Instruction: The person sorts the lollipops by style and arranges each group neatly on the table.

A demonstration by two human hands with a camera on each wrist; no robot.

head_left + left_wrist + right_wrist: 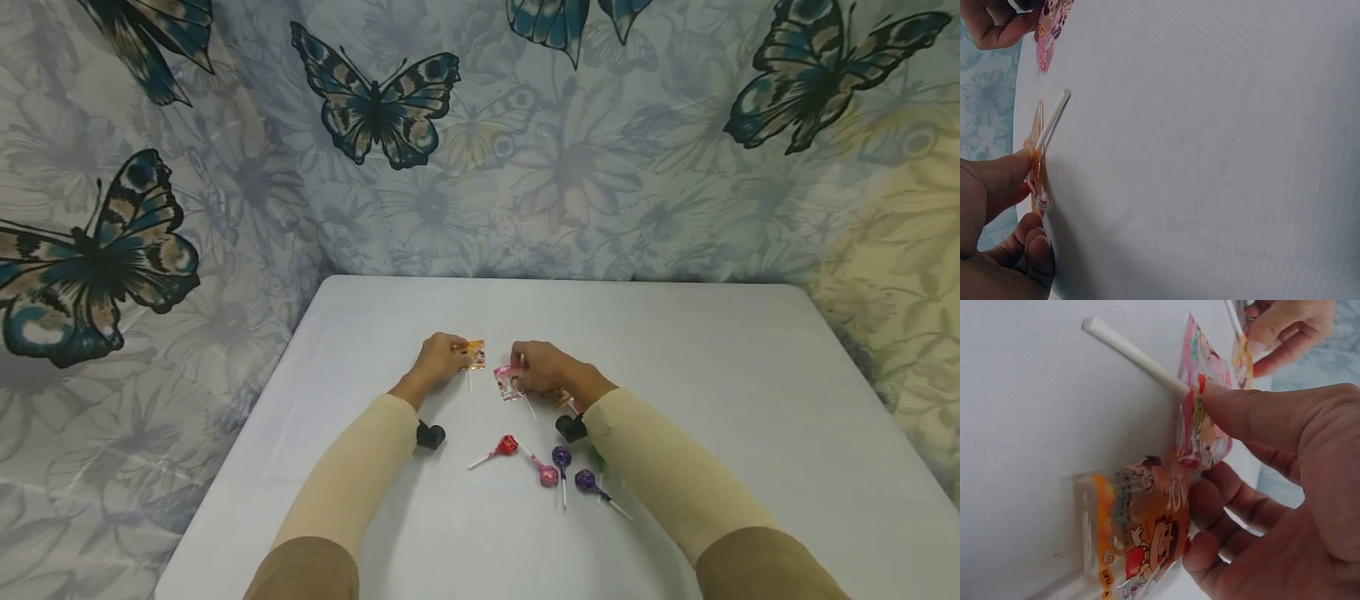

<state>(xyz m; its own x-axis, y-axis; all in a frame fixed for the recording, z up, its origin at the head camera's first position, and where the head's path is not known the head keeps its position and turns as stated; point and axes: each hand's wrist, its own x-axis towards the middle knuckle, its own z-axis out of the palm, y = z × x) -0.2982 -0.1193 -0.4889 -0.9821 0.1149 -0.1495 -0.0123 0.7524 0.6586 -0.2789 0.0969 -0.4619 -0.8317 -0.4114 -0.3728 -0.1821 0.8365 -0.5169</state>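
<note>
My left hand (438, 360) pinches a flat orange-wrapped lollipop (476, 354) between thumb and fingers, its white stick pointing toward me. To its right, my right hand (551, 367) pinches a pink-wrapped lollipop (1210, 406) with a cartoon print, the thumb lying where the stick meets the wrapper. Right beside it, under the curled fingers, is another orange-wrapped lollipop (1154, 537); in the head view the right hand and wrist hide most of it. Both hands work low over the white table (675, 350).
Nearer me lie several round lollipops: a red one (507, 445), a pink one (548, 476) and two purple ones (561, 457). A green one (597, 458) is partly hidden by the right sleeve. Butterfly-patterned cloth (480, 208) surrounds the table's back and sides.
</note>
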